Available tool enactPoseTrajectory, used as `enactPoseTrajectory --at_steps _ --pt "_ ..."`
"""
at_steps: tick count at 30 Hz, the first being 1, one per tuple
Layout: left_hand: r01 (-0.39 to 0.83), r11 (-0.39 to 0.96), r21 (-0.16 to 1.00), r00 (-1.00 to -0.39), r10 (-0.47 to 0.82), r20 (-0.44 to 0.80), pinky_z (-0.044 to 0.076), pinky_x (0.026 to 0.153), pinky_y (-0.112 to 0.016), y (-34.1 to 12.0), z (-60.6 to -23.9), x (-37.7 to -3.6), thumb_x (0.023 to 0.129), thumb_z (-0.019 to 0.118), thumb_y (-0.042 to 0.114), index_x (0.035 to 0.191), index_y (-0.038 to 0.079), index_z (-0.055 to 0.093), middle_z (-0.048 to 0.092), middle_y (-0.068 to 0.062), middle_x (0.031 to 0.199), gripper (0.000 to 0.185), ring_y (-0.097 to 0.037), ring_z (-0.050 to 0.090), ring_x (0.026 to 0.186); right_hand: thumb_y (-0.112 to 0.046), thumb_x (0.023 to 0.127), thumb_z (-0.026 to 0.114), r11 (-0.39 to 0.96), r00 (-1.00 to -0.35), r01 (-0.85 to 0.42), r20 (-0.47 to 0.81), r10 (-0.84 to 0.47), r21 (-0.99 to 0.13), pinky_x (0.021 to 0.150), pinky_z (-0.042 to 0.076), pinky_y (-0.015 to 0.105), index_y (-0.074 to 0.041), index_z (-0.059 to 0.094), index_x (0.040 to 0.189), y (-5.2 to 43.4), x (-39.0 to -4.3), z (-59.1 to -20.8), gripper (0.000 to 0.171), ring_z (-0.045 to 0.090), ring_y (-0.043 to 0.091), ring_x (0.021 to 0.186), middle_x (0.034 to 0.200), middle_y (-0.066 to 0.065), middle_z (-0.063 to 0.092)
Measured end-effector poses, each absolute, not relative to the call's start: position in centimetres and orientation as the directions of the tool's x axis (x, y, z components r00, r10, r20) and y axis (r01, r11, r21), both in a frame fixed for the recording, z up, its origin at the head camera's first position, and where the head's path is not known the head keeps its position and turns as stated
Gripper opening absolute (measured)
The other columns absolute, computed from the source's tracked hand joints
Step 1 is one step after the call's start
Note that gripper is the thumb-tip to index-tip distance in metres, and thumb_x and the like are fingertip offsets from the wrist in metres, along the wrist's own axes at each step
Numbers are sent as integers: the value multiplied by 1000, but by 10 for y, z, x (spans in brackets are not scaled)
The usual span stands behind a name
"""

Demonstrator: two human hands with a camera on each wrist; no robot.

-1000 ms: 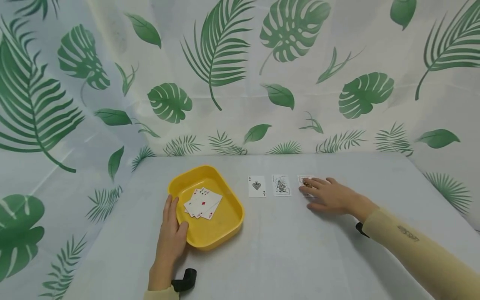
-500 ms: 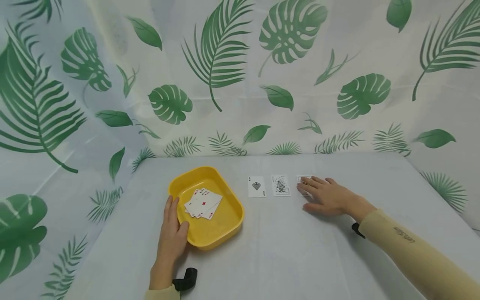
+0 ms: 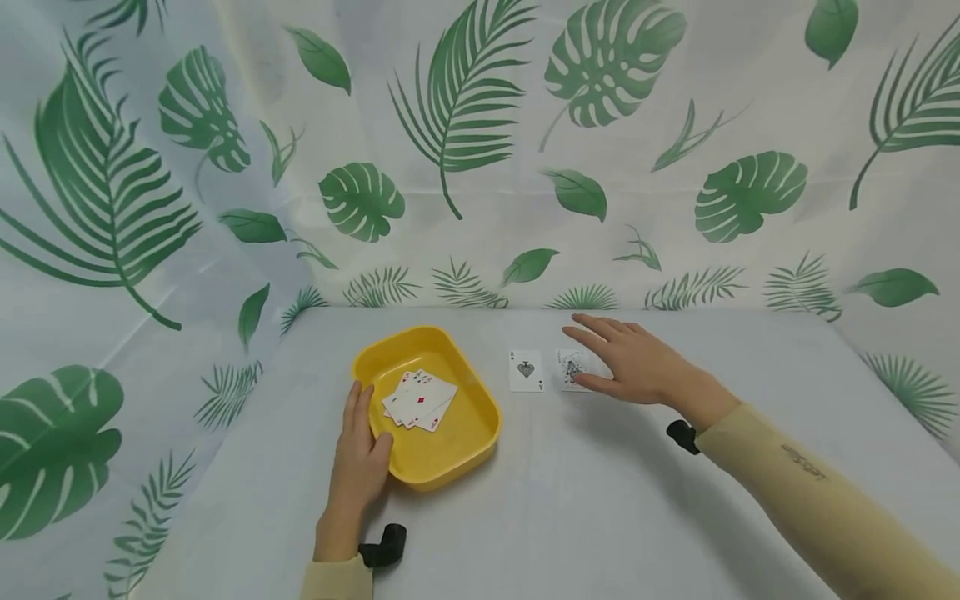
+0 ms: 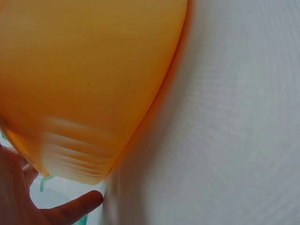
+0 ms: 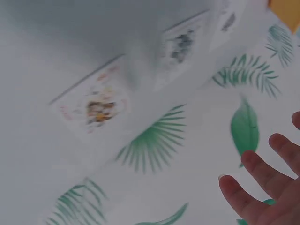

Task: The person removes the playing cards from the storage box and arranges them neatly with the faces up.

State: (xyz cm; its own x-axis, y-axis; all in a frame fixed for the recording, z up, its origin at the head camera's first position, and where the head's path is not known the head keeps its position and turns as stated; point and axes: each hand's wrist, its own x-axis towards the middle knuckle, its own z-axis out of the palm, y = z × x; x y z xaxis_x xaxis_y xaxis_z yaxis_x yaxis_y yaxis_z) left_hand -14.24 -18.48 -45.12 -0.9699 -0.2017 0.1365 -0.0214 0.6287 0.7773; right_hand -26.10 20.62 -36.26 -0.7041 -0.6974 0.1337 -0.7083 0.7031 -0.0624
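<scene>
A yellow tray (image 3: 480, 417) sits on the white table and holds several playing cards (image 3: 420, 399) face up. My left hand (image 3: 360, 437) holds the tray's near left corner, thumb over the rim and fingers along the outer wall; the left wrist view shows the tray's wall (image 4: 93, 70) and my thumb (image 4: 75, 208). To the tray's right lie the ace of spades (image 3: 526, 371) and a picture card (image 3: 570, 367). My right hand (image 3: 626, 360) hovers open with spread fingers over that card's right side. It hides a third card, a picture card (image 5: 96, 105) visible in the right wrist view.
A leaf-printed sheet (image 3: 480, 167) hangs behind and at both sides of the table (image 3: 570, 508). Black wrist mounts (image 3: 384, 546) show at both forearms. Bare tabletop lies in front of the cards and to the right.
My right hand has lifted off the rightmost card and moved left and away, fingers spread. The left hand stays on the tray.
</scene>
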Motion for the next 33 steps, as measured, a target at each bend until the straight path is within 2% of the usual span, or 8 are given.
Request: enactPoseTrajectory --at_steps 4,9,13,20,27,33 --pt "-28 634 773 -970 -205 133 21 118 -54 -186 -452 -142 93 46 6 160 9 22 6 -3 169 72 -32 24 148 -50 96 60 680 -677 -732 149 -720 -43 112 30 60 -12 38 156 182 -260 -354 74 35 37 142 161 15 30" --pt "-28 639 769 -967 -211 140 21 118 -55 -188 -452 -142 93 46 7 160 9 23 6 -3 169 71 -33 26 148 -49 98 57 629 -628 -775 198 -753 -68 113 29 58 -13 38 156 136 -260 -345 71 36 37 142 161 15 30" --pt "-16 635 772 -966 -209 152 23 117 -56 -189 -453 -143 92 47 7 160 9 23 7 -3 169 72 -34 30 145 -50 98 58 612 -614 -787 205 -762 -82 113 29 58 -15 37 157 95 -258 -333 72 36 37 143 161 15 30" --pt "-4 636 771 -965 -205 164 28 113 -60 -187 -455 -145 91 47 9 159 8 25 8 -3 169 71 -38 37 137 -55 97 56 606 -612 -790 166 -773 -91 112 32 57 -18 38 156 33 -257 -320 72 39 37 140 160 13 33" --pt "9 660 751 -959 -207 193 28 111 -62 -188 -454 -146 91 48 10 158 7 28 11 -6 168 71 -39 40 136 -53 97 57 594 -603 -798 120 -788 -103 111 36 52 -17 44 152 -8 -262 -325 68 48 35 133 154 12 41" --pt "46 670 741 -953 -194 234 29 108 -66 -190 -456 -146 91 47 10 157 5 30 15 -9 167 69 -43 43 133 -50 96 60 617 -620 -782 6 -785 -91 107 43 45 -15 49 149 -38 -265 -335 65 55 30 125 147 10 48"
